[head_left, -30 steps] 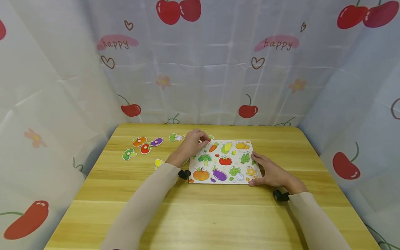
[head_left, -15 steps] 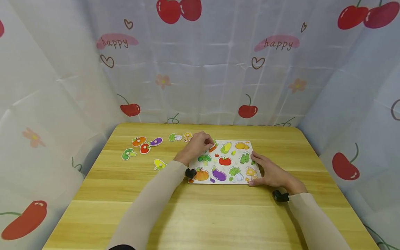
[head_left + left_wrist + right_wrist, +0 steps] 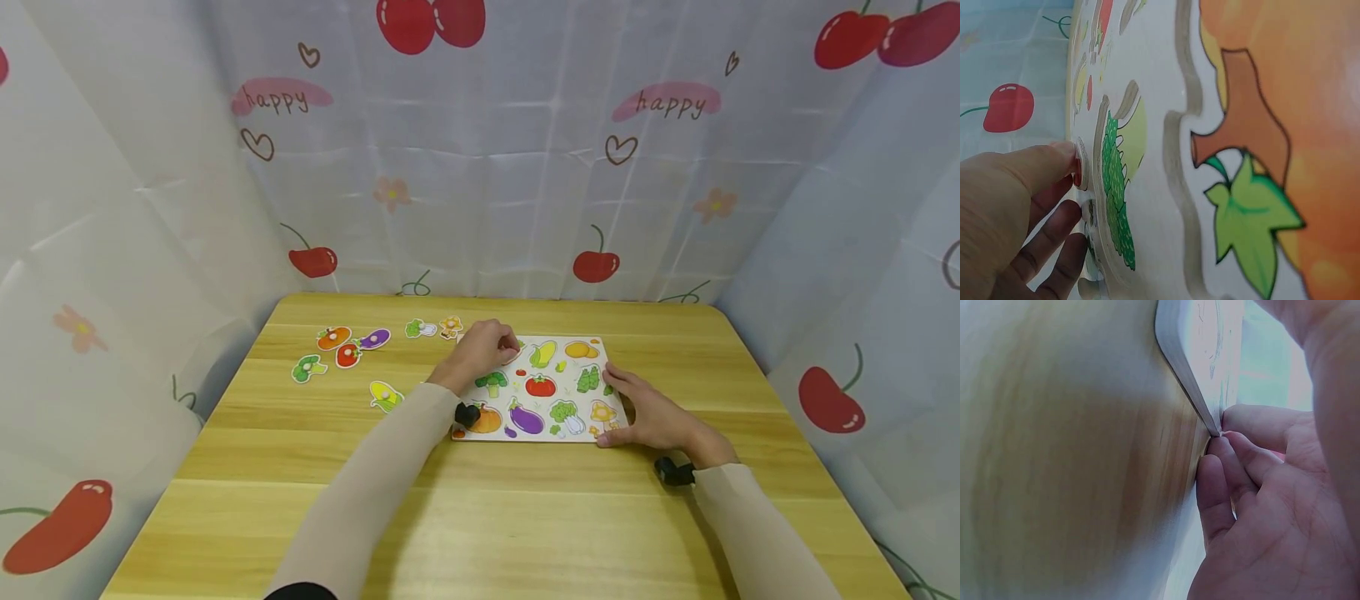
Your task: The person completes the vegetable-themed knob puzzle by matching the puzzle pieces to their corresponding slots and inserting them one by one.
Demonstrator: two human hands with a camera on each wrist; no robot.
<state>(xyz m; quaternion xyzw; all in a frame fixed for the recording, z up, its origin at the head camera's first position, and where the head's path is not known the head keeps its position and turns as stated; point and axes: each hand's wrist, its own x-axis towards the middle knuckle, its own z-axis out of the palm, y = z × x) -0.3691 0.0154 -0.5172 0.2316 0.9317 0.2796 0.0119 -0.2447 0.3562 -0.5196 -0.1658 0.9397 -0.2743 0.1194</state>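
My left hand [image 3: 483,348] is over the upper left part of the white vegetable puzzle board [image 3: 510,385]. Between thumb and finger it pinches a carrot puzzle piece [image 3: 1083,165], mostly covered by the hand and held right at the board's surface. In the left wrist view the other fingers [image 3: 1063,256] hang loosely near the board. My right hand [image 3: 656,417] rests along the board's right side, fingers at the side edge and thumb by the near corner. From the right wrist, fingertips [image 3: 1212,469] press against the board's edge at the table.
Loose puzzle pieces lie left of the board: a pumpkin [image 3: 333,337], a tomato [image 3: 348,355], an eggplant [image 3: 374,339], a broccoli [image 3: 308,368], a corn [image 3: 386,395], a bok choy [image 3: 421,328] and a mushroom [image 3: 451,327]. A printed curtain [image 3: 480,217] surrounds the wooden table [image 3: 510,517].
My left hand has moved right and slightly nearer with the carrot piece, from the board's upper left edge onto the board. The mushroom piece came into view. My right hand stays put.
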